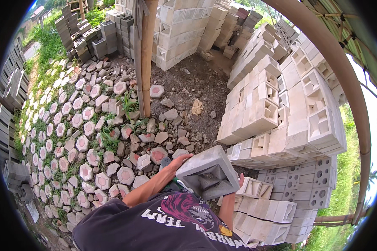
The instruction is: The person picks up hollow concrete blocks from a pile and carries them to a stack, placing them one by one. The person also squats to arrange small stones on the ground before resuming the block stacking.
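Observation:
A grey concrete vent block (208, 173), with a recessed geometric face turned toward me, is held in front of my torso. My left hand (179, 162) grips its left side, the fingers lying along the upper left edge. Against the block's right side is my right hand (240, 181); only some fingertips show and the palm is hidden behind the block. The block is tilted and off the ground. Just right of my right hand lie pale vent blocks (255, 188) in a low stack.
A tall wall of cream vent blocks (276, 100) rises on the right, above grey blocks with round holes (321, 178). Hexagonal pavers (86, 171) and rubble cover the ground at left. A wooden post (146, 62) stands ahead, near more stacked blocks (180, 33). A bamboo pole (343, 71) arches at right.

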### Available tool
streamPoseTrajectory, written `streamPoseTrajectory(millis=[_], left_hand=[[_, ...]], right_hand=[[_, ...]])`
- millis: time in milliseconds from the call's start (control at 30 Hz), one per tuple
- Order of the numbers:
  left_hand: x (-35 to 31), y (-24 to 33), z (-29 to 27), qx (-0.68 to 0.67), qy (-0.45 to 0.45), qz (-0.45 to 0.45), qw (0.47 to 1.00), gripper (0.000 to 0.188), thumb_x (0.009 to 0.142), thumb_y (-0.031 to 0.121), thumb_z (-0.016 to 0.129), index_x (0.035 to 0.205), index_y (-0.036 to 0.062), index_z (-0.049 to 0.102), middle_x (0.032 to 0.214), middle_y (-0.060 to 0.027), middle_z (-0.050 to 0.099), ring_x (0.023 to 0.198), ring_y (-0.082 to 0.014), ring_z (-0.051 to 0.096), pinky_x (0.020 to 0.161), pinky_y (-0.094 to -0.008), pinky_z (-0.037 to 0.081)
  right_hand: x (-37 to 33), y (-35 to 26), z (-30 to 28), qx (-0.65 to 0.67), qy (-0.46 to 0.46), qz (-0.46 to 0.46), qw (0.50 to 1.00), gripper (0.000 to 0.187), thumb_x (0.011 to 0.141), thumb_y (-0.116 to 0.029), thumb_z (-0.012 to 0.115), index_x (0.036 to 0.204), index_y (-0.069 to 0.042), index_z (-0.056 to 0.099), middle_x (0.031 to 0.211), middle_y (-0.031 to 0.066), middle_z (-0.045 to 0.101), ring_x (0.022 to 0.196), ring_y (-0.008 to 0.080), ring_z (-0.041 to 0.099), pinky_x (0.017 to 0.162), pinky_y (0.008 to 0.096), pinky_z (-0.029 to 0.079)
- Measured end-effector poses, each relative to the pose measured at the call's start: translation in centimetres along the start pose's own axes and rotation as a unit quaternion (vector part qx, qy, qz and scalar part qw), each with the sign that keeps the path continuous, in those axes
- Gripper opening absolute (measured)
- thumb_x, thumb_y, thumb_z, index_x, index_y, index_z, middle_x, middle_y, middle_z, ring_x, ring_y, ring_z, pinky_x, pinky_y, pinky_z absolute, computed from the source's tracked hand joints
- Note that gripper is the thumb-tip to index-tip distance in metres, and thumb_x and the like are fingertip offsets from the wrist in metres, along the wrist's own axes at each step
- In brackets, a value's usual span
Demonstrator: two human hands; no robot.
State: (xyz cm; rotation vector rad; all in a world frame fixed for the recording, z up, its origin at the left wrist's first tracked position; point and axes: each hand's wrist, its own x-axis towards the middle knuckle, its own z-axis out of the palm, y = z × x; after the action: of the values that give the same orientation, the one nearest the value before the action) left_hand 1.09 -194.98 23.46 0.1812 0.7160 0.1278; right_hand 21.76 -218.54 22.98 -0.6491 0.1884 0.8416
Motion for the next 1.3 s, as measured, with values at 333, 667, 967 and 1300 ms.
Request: streamPoseTrajectory(millis=[333, 667, 967, 1300], left_hand=[[6.4, 8.2, 2.1, -0.168, 0.004, 0.074, 0.983, 0.042, 0.088, 0.030, 0.065, 0.115, -0.0014, 0.062, 0.101, -0.0129, 0.071, 0.082, -0.0234, 0.069, 0.074, -0.0356, 0.057], [20.7, 13.5, 3.9, -0.350, 0.035, 0.146, 0.925, 0.038, 0.091, 0.028, 0.062, 0.115, -0.0006, 0.061, 0.101, -0.0128, 0.069, 0.086, -0.0217, 0.069, 0.076, -0.0344, 0.056], [35.7, 20.2, 13.1, -0.404, 0.109, 0.161, 0.894, 0.039, 0.092, 0.030, 0.062, 0.117, 0.0002, 0.061, 0.102, -0.0131, 0.069, 0.086, -0.0226, 0.069, 0.079, -0.0359, 0.056], [38.2, 31.6, 22.5, -0.362, 0.182, 0.261, 0.876, 0.045, 0.090, 0.031, 0.063, 0.123, 0.0018, 0.056, 0.108, -0.0139, 0.069, 0.090, -0.0247, 0.070, 0.081, -0.0373, 0.057]], right_hand=[[16.6, 0.0, 17.8, -0.147, 0.031, 0.136, 0.979, 0.061, 0.090, -0.053, 0.043, 0.109, 0.002, 0.063, 0.109, 0.0178, 0.066, 0.102, 0.0330, 0.062, 0.097, 0.0461, 0.046], [41.8, 0.0, 20.0, -0.296, 0.004, 0.259, 0.919, 0.042, 0.090, -0.041, 0.048, 0.098, -0.002, 0.062, 0.102, 0.0130, 0.067, 0.094, 0.0278, 0.062, 0.089, 0.0396, 0.049], [62.6, -5.9, 22.0, -0.332, -0.075, 0.284, 0.896, 0.042, 0.088, -0.032, 0.043, 0.102, 0.004, 0.059, 0.098, 0.0165, 0.065, 0.092, 0.0266, 0.061, 0.088, 0.0378, 0.048], [73.0, -7.0, 31.9, -0.301, -0.085, 0.311, 0.897, 0.043, 0.090, -0.037, 0.042, 0.096, 0.002, 0.060, 0.093, 0.0157, 0.065, 0.086, 0.0260, 0.061, 0.083, 0.0385, 0.049]])
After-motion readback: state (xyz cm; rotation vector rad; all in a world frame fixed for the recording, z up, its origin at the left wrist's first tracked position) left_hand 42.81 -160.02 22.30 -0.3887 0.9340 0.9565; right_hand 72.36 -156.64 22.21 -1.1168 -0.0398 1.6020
